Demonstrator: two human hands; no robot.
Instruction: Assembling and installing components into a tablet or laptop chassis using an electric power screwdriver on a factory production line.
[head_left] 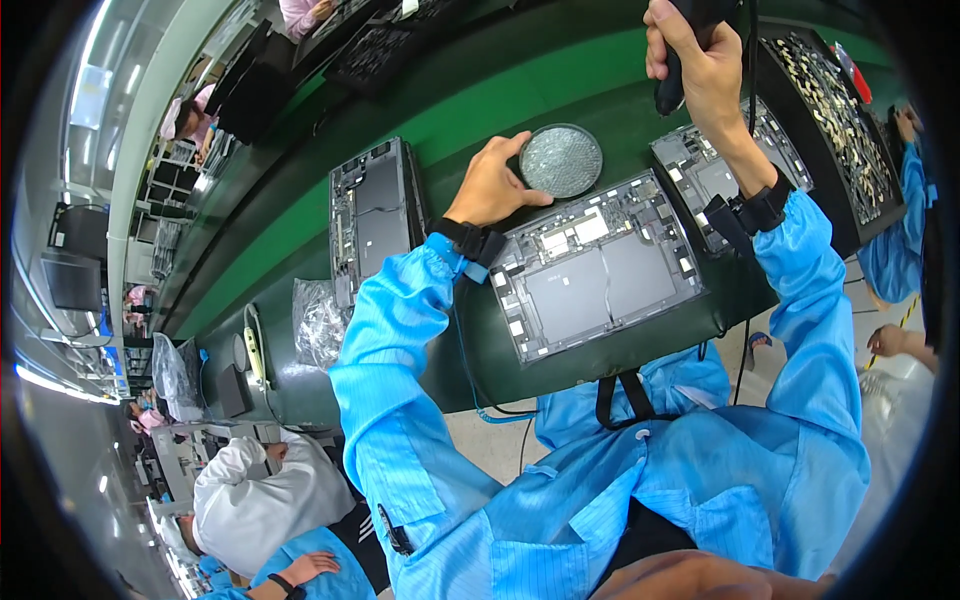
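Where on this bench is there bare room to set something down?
Behind the round dish, the green surface is bare. At left, a smaller patch lies between the cream-coloured tool and the clear plastic bag. It's crowded at right, between the right-hand opened laptop and the parts tray, and around the left hand.

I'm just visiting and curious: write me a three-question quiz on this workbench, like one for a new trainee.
1. Which hand has its fingers at the edge of the round dish?
2. True or false: the right hand is empty.
3. What lies between the round dish and the person's blue coat?

Key:
1. The left hand.
2. False; the right hand holds a black tool.
3. An open flat device with its inner parts showing.
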